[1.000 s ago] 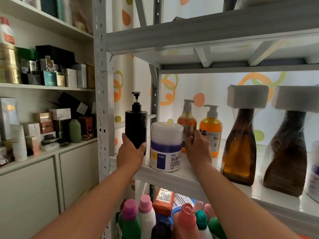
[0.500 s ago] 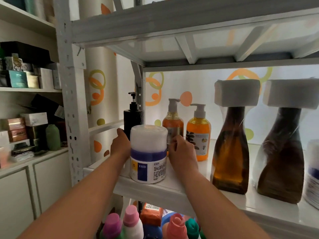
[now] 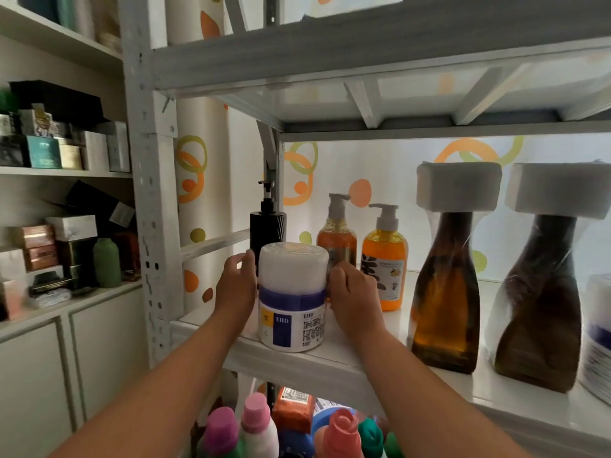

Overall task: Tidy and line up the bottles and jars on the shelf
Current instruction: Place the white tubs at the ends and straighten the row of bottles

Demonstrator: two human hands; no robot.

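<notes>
A white jar with a blue band stands near the front edge of the white shelf. My left hand cups its left side and my right hand curls against its right side. A black pump bottle stands right behind the jar, its lower part hidden. Two orange pump bottles stand further back on the right. Two tall brown twisted bottles with white block caps stand to the right, wrapped in clear film.
Another white jar is cut off at the right edge. Several coloured bottles crowd the shelf below. The grey upright post borders the shelf on the left; beyond it, cabinet shelves hold several boxes.
My left hand has come off the black pump bottle onto the jar's left side. My right hand has drawn back from the orange bottles to the jar's right side.
</notes>
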